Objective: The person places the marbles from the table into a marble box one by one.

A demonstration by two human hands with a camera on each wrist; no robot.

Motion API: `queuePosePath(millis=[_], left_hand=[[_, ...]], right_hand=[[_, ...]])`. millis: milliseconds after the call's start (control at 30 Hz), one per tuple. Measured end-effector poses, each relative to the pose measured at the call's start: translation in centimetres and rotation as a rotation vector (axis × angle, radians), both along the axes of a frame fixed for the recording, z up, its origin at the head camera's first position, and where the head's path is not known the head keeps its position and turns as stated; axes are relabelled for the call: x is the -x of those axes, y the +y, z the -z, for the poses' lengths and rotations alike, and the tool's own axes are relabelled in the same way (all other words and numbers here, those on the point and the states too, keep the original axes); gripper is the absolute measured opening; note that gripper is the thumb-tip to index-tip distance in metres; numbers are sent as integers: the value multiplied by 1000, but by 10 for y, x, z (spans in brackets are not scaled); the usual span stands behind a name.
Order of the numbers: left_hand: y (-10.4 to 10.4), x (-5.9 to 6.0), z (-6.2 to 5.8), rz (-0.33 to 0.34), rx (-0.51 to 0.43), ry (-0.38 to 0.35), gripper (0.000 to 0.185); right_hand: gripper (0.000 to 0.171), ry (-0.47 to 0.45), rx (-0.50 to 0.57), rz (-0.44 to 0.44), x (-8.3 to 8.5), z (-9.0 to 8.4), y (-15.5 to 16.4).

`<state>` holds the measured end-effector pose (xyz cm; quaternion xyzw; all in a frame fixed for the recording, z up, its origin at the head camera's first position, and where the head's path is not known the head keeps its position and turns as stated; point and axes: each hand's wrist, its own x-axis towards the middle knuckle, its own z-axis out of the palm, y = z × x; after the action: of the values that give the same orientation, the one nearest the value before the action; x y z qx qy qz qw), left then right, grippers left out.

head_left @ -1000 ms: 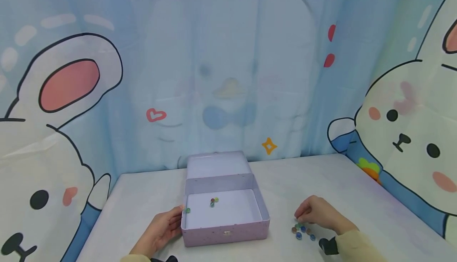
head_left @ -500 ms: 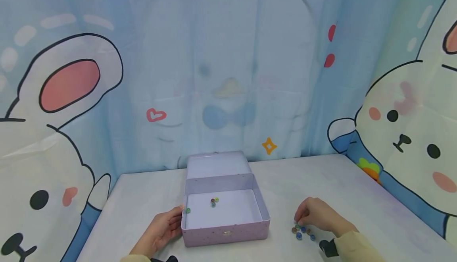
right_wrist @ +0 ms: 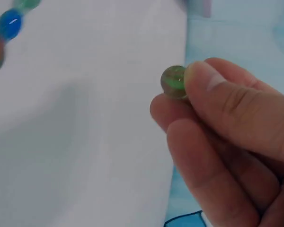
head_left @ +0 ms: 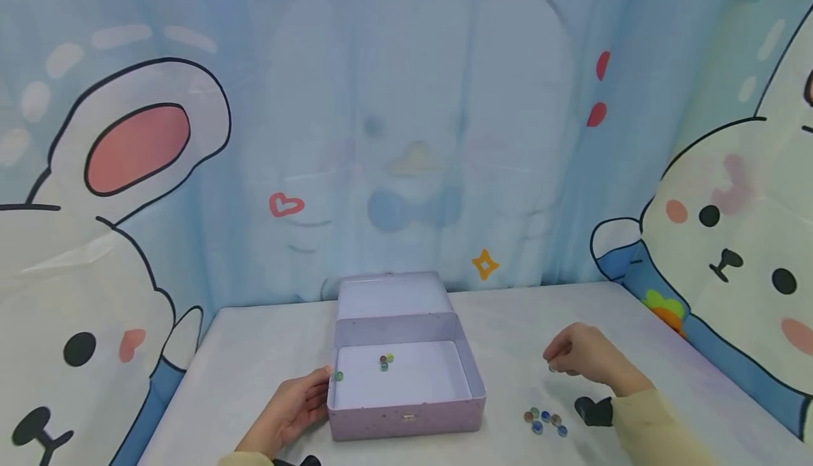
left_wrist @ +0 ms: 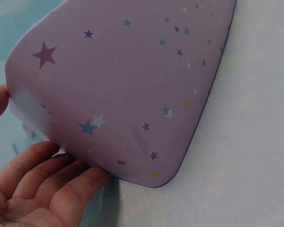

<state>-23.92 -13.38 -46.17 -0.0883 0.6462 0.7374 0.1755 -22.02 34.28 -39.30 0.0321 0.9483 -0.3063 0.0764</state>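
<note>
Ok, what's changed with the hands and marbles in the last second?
The right hand has lifted off the loose marbles, up and back, pinching a green marble in its grip. The left hand still rests against the purple box; the marbles inside are unmoved.

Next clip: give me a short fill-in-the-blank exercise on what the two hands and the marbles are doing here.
1. The right hand pinches one ____ in its grip.
2. The left hand rests against the ____ side of the purple box.
3. The box stands with its lid ____.
4. The loose marbles on the table lie to the ____ of the box.

Missing words: marble; left; open; right
</note>
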Motion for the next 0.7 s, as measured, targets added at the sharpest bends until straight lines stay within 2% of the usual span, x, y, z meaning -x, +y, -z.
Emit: queuePosePath(millis=[167, 300, 433, 567, 700], left_hand=[[-1, 2, -3, 1, 7, 11, 73], [-3, 3, -3, 8, 3, 28, 72], [-4, 3, 1, 25, 1, 15, 73], [-2, 2, 4, 54, -4, 4, 75], [-3, 2, 5, 57, -12, 9, 75]], right_hand=[[13, 39, 33, -15, 11, -13, -20], [11, 84, 86, -71, 24, -22, -55], [11, 115, 159, -137, 38, -28, -93], [12, 135, 212, -201, 46, -27, -124], [10, 123, 233, -255, 55, -17, -149]])
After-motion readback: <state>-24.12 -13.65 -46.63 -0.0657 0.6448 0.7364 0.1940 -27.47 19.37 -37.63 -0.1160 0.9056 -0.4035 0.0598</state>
